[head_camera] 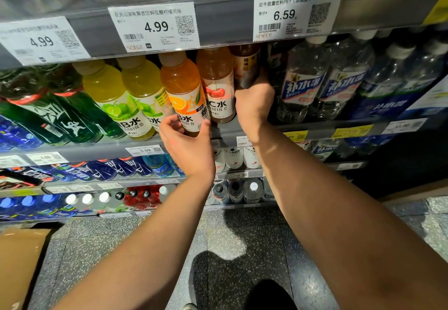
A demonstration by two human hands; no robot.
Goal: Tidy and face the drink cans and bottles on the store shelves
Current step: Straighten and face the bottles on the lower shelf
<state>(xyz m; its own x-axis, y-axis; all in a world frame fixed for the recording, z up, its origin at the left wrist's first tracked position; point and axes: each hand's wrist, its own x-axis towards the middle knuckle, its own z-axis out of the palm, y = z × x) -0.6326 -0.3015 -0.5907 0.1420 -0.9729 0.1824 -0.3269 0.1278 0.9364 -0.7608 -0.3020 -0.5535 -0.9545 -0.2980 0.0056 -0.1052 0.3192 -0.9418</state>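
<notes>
Left hand (186,144) fingers curled round orange bottle (183,91), right hand (253,101) gripping brown bottle (244,67)

I see the orange-liquid plastic bottle (183,91) on the grey metal shelf (225,132); at its three o'clock stands the cherry-label bottle (218,86), touching.

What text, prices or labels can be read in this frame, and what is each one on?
"4.99": left price tag
"4.99": middle price tag
"6.59", "PET": right price tag
"VITAMIN C": cherry bottle
"MIN B": orange bottle, held by the left hand
"5.59": lower shelf tag
The label on the bottle behind the right hand and the yellow tags are too blurred to read.
</notes>
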